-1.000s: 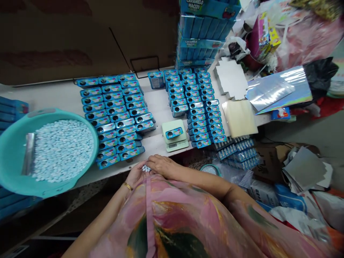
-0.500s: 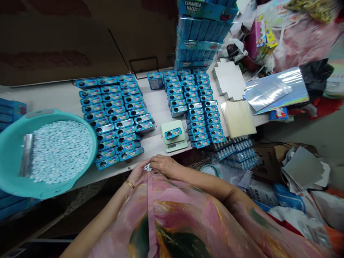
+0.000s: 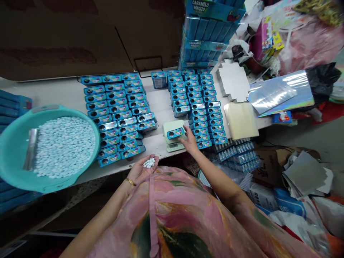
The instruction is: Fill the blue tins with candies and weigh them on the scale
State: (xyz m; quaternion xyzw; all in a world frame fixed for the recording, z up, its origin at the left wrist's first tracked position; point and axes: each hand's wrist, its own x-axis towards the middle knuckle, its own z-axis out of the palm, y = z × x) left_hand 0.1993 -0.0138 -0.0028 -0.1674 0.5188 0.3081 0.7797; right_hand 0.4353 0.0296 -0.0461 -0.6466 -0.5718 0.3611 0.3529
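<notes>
Your right hand (image 3: 190, 143), nearer, parts its fingers at the left-right-running tin (image 3: 175, 133)'s right end; your open left hand (image 3: 140, 170) cups candies (image 3: 149, 163).

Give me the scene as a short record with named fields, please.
Left hand: palm up, holding small pale pieces
Right hand: fingers around one end of a blue tin; contact unclear
Weighing: blue tin lying on a pale green scale
Bulk supply: teal basin of similar pieces, with a metal scoop
Tins in rows: left block and right block, on a white table
Scale reading: too small to read
</notes>
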